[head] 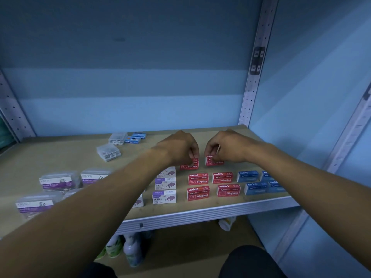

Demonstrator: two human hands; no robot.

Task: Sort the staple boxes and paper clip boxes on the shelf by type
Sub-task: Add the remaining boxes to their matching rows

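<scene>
Red staple boxes occupied the shelf (pixel 200 209) centre-right: four (pixel 198 178) in two rows, plus two at the back. The left hand (pixel 180 146) pinched one back box (pixel 189 164) with curled fingers; the right hand (pixel 222 146) pinched the other (pixel 213 161). The left forearm hid parts of the white staple boxes (pixel 164 196) and the paper clip boxes (pixel 57 181). The right forearm cut off the blue staple boxes (pixel 255 187). Clear clip cases (pixel 108 152) and further blue boxes (pixel 133 139) lay well behind. Bottles (pixel 130 251) stood dim below the shelf.
</scene>
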